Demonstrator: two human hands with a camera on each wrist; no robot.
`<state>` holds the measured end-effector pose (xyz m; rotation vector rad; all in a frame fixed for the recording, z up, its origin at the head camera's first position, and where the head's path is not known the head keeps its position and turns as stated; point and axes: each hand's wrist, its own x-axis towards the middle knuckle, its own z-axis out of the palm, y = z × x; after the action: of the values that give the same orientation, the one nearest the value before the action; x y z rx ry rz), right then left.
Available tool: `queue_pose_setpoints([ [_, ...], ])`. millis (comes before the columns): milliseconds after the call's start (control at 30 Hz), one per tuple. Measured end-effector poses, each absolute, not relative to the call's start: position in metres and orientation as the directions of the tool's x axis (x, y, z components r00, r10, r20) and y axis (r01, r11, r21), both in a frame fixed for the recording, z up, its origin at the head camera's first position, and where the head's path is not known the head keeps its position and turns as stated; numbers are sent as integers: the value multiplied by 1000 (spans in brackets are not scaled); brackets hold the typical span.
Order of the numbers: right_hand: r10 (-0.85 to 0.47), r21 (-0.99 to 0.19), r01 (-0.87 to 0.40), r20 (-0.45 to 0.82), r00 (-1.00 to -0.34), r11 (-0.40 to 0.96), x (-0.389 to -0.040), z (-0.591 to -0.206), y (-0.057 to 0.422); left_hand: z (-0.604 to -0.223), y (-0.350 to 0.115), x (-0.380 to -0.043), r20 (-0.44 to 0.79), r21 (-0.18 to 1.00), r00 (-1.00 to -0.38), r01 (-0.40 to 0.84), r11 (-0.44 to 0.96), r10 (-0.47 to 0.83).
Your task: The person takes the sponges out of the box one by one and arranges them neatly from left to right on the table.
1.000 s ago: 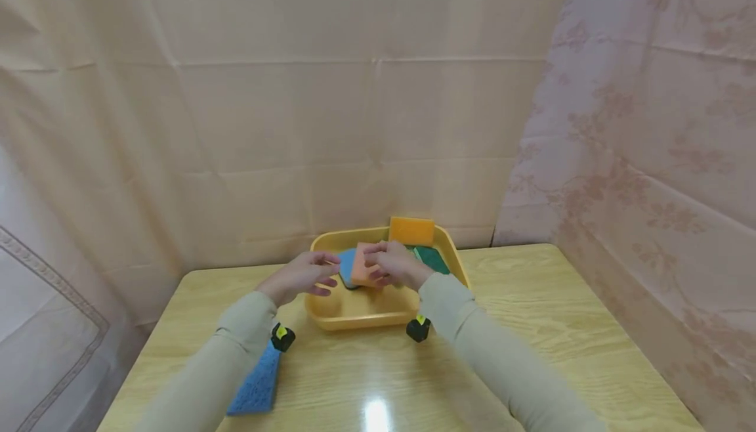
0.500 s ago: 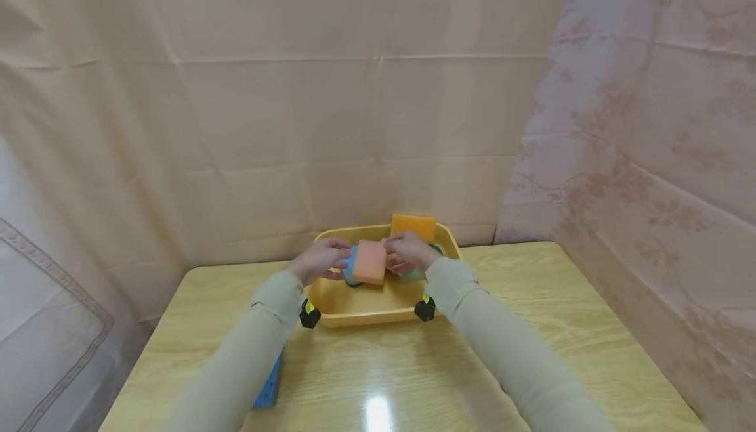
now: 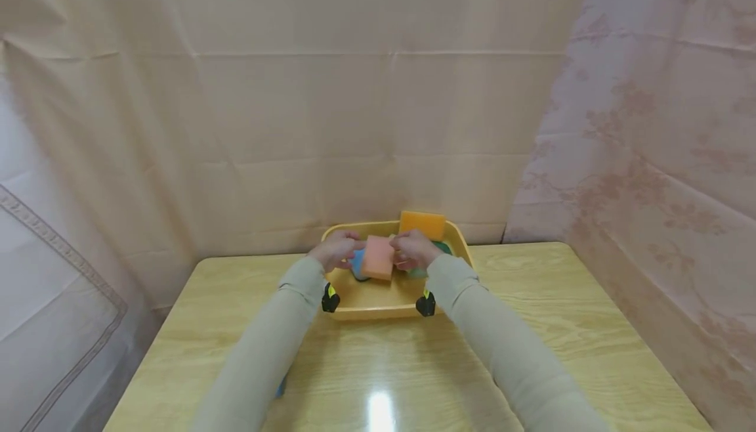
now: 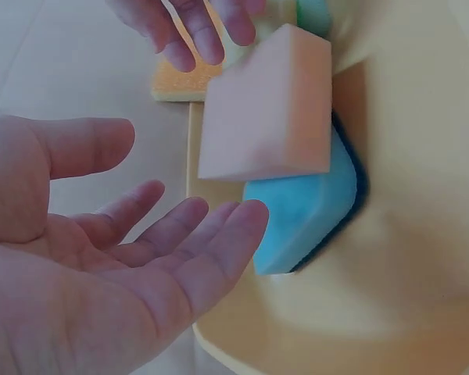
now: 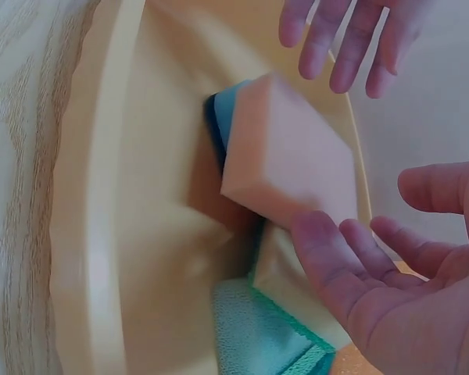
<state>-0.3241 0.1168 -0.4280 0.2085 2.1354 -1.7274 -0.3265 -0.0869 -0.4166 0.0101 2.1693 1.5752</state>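
A salmon-pink sponge [image 3: 378, 256] lies tilted on a light-blue sponge [image 4: 305, 211] with a dark scouring layer, inside a yellow plastic tray [image 3: 366, 297]. To its left is my left hand [image 3: 335, 250], palm turned inward, fingers loosely extended and nothing in them. On the other side, my right hand [image 3: 415, 249] has its fingers relaxed, with one fingertip [image 5: 316, 226] right at the pink sponge's lower edge in the right wrist view. Beside it, a cream sponge with a green edge [image 5: 297, 285] and a pale-green sponge [image 5: 254, 328] lie partly behind my right hand.
An orange sponge [image 3: 422, 224] leans on the tray's rear right rim, near a dark-green piece [image 3: 441, 248]. A blue sponge [image 3: 281, 387] on the wooden table [image 3: 366, 366] is mostly hidden under my left forearm. A beige curtain [image 3: 354, 123] hangs behind the table.
My left hand has moved forward and right over the tray. The right hand has shifted off the pink sponge to its right side. My left sleeve now covers more of the blue sponge.
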Motion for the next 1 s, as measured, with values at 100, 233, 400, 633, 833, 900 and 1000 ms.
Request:
queue_pose_setpoints([
  [100,-116,-907,354,-387,-915,230,-325,-428,119,-415,-83,-328,-357,902,-897,-259,346,259],
  [233,-106,-906,359,-389,-915,226,-326,-432,118,-418,-78,-329,-364,898,-899,-269,349,243],
  [400,-98,-899,362,-394,-914,247,-327,-437,113,-426,-74,-333,-368,886,-900,-263,382,235],
  [633,-82,-888,364,-400,-913,280,-326,-439,110,-432,-71,-335,-369,866,-907,-256,430,204],
  [833,-67,-875,365,-405,-912,319,-325,-443,110,-437,-71,-335,-364,859,-916,-261,440,169],
  [900,-63,-871,357,-400,-915,338,-324,-443,108,-439,-71,-336,-363,861,-916,-259,437,171],
  [1000,-52,-862,349,-394,-918,368,-324,-444,107,-441,-71,-336,-364,867,-913,-259,427,186],
])
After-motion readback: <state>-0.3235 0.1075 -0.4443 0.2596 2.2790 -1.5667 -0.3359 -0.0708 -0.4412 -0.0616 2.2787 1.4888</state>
